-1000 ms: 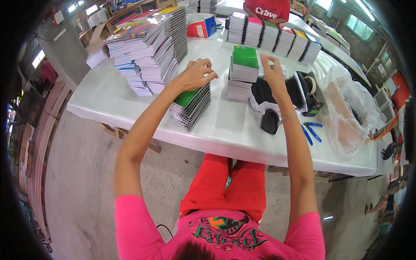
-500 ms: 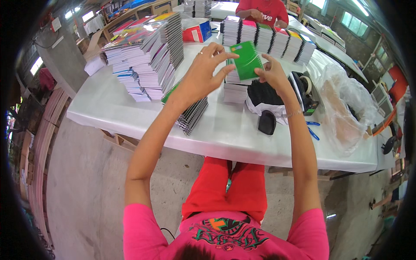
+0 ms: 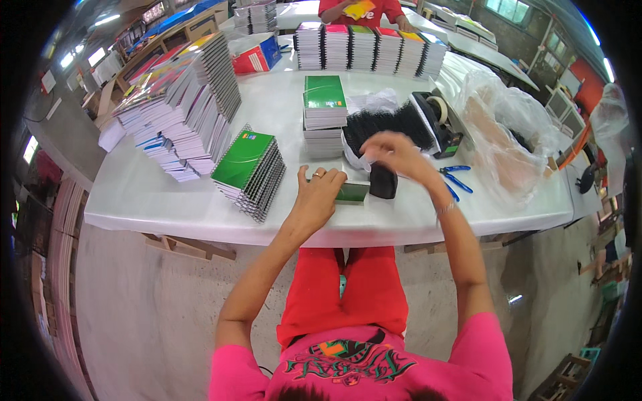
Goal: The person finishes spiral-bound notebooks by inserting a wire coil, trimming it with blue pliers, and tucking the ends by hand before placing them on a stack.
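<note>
Left hand point(image 3: 315, 194) lies flat, palm down, on a green notebook point(image 3: 350, 192) at the near edge of the white desk point(image 3: 167, 200). Fingers extended, ring visible; the grip is open, pressing rather than clasping. Notebook lies flat on the desk, mostly covered by the hand, its right end exposed.

Right hand point(image 3: 396, 155) is raised above the desk, just over a heap of black spiral bindings point(image 3: 388, 123) that sits in a white bag. Fingers curled and motion-blurred; cannot tell whether the grip holds anything.

A small black block point(image 3: 383, 180) stands just right of the green notebook, touching or nearly so. Blue-handled pliers point(image 3: 456, 179) lie further right. A tape dispenser point(image 3: 438, 120) stands behind the bindings. A crumpled clear plastic bag point(image 3: 501, 134) fills the right end of the desk.

Left of the hand: slanted stack of spiral notebooks point(image 3: 249, 170), green cover on top. Behind: short upright stack with a green cover point(image 3: 324, 110). Far left: tall fanned pile of notebooks point(image 3: 180, 113). Back row of stacks point(image 3: 368, 47) in front of a person in red point(image 3: 354, 10).
</note>
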A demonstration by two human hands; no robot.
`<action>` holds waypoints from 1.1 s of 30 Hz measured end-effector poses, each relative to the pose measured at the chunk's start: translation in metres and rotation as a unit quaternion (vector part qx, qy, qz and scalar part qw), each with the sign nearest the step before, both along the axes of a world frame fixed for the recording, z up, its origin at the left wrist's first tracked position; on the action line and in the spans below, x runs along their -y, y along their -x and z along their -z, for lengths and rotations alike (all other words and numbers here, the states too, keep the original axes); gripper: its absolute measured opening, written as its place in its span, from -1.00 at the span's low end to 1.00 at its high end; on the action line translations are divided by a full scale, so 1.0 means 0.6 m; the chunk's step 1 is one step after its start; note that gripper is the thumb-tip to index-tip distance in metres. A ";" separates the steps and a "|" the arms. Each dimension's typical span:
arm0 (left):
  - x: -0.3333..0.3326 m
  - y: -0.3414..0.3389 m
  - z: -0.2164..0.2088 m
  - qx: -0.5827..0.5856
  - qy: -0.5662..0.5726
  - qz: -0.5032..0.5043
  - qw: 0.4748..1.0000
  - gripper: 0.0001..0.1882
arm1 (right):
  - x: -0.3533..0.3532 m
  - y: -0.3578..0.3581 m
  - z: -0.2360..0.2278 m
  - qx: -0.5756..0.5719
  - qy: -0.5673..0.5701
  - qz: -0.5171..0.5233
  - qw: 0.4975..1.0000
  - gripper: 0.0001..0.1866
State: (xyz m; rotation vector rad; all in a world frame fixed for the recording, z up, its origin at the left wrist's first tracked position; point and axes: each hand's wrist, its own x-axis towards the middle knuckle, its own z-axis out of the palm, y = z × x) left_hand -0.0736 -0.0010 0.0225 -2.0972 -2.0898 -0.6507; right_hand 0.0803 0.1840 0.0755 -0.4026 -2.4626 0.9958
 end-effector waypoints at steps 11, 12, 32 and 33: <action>-0.005 -0.029 0.001 -0.030 -0.041 -0.052 0.997 -0.67 | -0.233 0.014 0.120 0.190 -0.364 0.459 0.788 -0.62; -0.005 -0.031 0.001 -0.031 -0.040 -0.051 0.997 -0.67 | -0.235 0.018 0.121 0.200 -0.365 0.456 0.786 -0.62; -0.027 -0.083 0.021 0.103 -0.108 -0.179 0.972 -0.23 | -0.246 -0.001 0.117 0.213 -0.261 0.426 0.840 -0.23; -0.030 -0.083 0.022 0.104 -0.108 -0.179 0.972 -0.23 | -0.248 -0.001 0.118 0.223 -0.274 0.415 0.838 -0.21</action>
